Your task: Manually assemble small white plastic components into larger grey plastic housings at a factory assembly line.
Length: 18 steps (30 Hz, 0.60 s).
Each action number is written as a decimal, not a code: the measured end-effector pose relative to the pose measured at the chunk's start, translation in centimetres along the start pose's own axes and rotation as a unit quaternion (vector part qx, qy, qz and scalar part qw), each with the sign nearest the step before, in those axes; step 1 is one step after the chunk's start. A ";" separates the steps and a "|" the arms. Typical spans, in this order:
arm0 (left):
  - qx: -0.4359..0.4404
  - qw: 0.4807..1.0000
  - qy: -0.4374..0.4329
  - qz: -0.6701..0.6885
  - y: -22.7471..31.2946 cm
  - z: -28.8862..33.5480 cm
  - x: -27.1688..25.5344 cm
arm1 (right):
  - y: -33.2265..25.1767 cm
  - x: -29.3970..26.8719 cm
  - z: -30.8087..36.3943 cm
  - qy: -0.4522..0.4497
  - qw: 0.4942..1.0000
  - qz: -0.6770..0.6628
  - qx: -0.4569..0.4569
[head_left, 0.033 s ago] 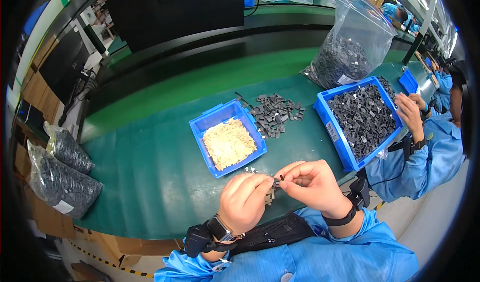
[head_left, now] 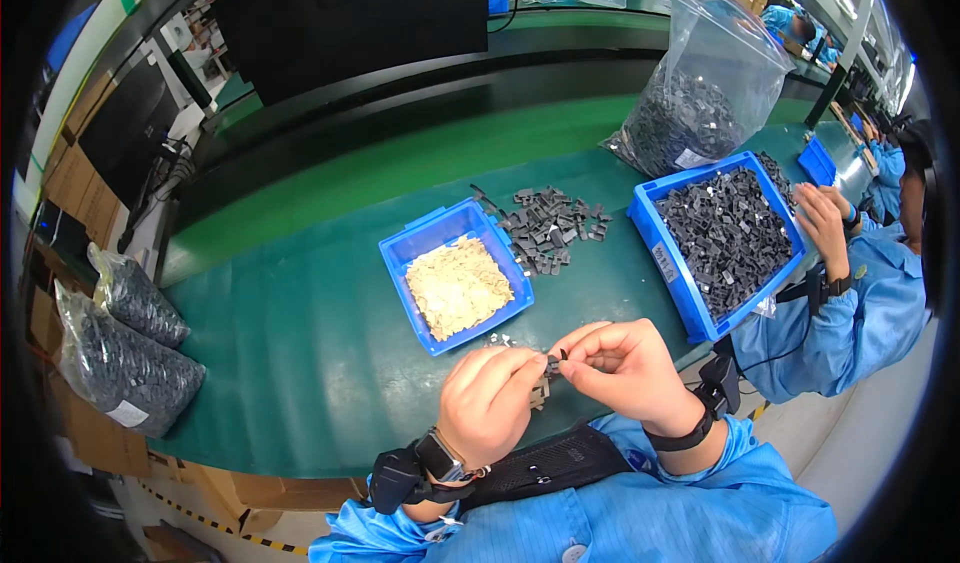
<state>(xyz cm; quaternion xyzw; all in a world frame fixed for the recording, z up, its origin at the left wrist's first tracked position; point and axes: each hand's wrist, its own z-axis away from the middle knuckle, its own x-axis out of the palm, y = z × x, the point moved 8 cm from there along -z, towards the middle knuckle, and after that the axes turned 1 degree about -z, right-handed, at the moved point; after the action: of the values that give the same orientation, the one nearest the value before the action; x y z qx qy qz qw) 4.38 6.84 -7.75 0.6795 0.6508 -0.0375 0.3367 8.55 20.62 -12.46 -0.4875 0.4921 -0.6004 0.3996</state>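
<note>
Close to the table's front edge, both my hands pinch a small dark grey plastic piece (head_left: 552,365) between them. My left hand (head_left: 488,403) grips it from the left with thumb and fingers. From the other side, the closed fingertips of my right hand (head_left: 630,368) meet it; they cover much of its shape. Just below the fingertips lie some small beige pieces (head_left: 541,393), partly hidden. Beyond my hands stands a blue bin (head_left: 395,273) holding many thin cream-coloured pieces (head_left: 458,288). Loose dark grey plastic pieces (head_left: 555,228) are heaped behind that bin.
On the right, a larger blue bin (head_left: 680,298) is full of dark grey parts, with a clear bag (head_left: 700,103) of similar parts behind it. Two filled bags (head_left: 130,363) sit at the left. A co-worker's hand (head_left: 822,225) is beside the larger bin.
The co-worker's hand at the right has shifted very slightly. My hands and the piece between them look the same.
</note>
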 end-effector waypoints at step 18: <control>-0.125 0.966 0.071 0.217 -1.0 1.1 0.5 | 3.2 1.8 0.1 -0.064 0.897 -0.428 0.087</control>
<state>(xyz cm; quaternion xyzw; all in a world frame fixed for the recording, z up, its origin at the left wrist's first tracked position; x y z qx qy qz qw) 4.00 6.64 -9.22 0.7579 0.5096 0.1663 0.3718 8.23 18.24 -15.23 -0.6521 0.1547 -0.7211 0.1753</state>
